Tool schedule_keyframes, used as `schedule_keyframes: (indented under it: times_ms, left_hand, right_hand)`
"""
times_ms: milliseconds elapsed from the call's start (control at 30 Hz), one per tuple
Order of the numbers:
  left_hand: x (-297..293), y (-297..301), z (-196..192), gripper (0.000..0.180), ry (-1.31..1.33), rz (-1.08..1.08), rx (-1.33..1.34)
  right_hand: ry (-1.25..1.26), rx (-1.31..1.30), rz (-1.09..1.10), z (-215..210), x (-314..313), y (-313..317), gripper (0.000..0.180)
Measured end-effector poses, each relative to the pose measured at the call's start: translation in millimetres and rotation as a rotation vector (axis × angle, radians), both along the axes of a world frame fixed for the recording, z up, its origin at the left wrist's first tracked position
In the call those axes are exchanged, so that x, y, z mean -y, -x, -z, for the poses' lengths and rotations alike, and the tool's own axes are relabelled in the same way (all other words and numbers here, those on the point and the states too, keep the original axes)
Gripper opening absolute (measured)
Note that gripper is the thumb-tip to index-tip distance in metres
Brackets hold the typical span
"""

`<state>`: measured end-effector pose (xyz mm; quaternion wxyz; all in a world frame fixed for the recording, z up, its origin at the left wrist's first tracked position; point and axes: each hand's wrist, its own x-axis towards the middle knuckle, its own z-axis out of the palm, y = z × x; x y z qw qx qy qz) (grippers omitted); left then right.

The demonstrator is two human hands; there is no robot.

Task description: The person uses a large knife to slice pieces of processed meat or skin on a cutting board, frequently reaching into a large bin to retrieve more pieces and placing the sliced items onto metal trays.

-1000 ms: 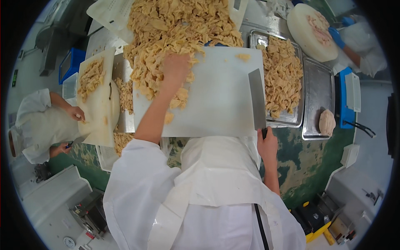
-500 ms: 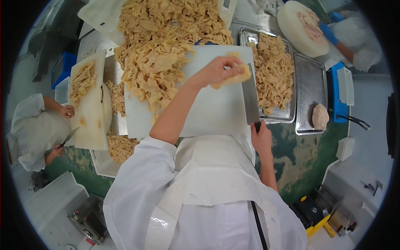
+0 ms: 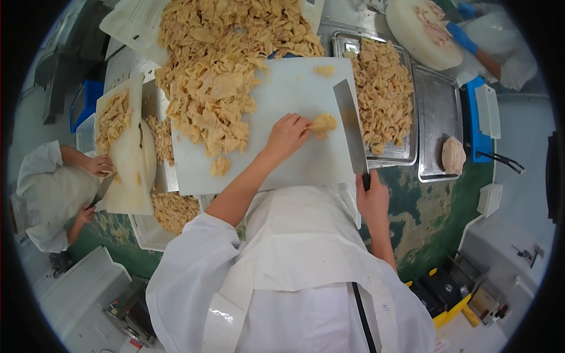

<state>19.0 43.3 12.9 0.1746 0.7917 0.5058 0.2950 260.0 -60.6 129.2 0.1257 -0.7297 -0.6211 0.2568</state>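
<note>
A single pale yellow, crinkled piece of soft, sheet-like food lies right of centre in the frame, on the bare right half of a white plastic cutting board. The left hand pins it there, its fingers curled down on the near edge of the piece. Just right of the piece stands a broad rectangular cleaver, its grey steel blade running up the frame along the board's right edge; the right hand is wrapped fully around its dark handle at the board's lower right corner. Judged step: one piece is positioned for cutting, and the blade is not yet on it. The next move calls for the blade to be brought over the piece while the left fingertips stay tucked clear of the edge. The board's upper left carries a large heap of the same wrinkled, matte strips. To the right, a shallow steel tray holds cut pieces; beyond it a second steel tray carries one rounded beige lump. The mottled green counter shows below the trays. At left, another person's hand rests by a second white board.
</note>
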Motion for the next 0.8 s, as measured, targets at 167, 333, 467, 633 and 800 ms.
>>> schedule_keyframes:
  times_ms: [167,333,467,633,800]
  left_hand:
    - [14,1,-1,0.017,-0.030,-0.131,0.148]
    - [20,10,14,0.019,-0.075,-0.066,0.029]
    - [26,8,-1,0.019,-0.027,-0.134,0.165]
    - [30,13,7,0.024,-0.141,-0.199,0.201]
    - [28,21,8,0.024,-0.187,-0.137,0.140]
  right_hand:
    - [-0.024,-0.025,-0.039,5,16,8,0.022]
    - [0.095,0.190,-0.055,23,15,-9,0.022]
    - [0.071,0.119,-0.050,7,14,-4,0.023]
    - [0.088,0.075,-0.169,18,21,25,0.023]
    - [0.097,0.128,-0.121,26,21,14,0.022]
